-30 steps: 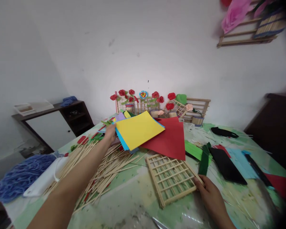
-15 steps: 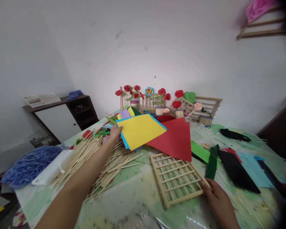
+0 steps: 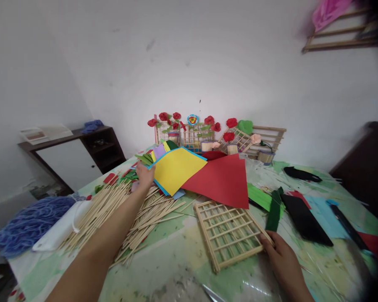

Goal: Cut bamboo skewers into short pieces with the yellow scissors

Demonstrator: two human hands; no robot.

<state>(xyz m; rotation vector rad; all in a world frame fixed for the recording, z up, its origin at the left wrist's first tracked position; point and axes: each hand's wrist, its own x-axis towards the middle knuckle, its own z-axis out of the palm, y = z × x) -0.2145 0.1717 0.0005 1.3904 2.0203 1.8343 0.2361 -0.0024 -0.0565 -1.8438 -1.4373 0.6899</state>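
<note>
My left hand [image 3: 145, 173] is closed at the left corner of a few stacked paper sheets, a yellow sheet [image 3: 179, 170] on top with blue edges showing under it; its fingers are partly hidden. The stack bends and overlaps a large red sheet [image 3: 222, 180]. In my right hand [image 3: 280, 253] is the near right corner of a lattice frame [image 3: 229, 235] made of thin wooden sticks, thumb on top. The frame's far edge lies under the red sheet.
Loose wooden sticks [image 3: 151, 222], a white glue-gun-like piece [image 3: 61, 226] and blue yarn [image 3: 31, 222] lie left. Red paper flowers [image 3: 209, 120] and lattices stand against the wall. A black phone-like slab [image 3: 305, 220] and green crepe strips [image 3: 263, 197] lie right; scissor-like metal [image 3: 212, 293] in front.
My left hand has moved left and slightly back, drawing the yellow and blue sheets with it; more of the red sheet shows. My right hand stays on the lattice frame. The view has shifted slightly.
</note>
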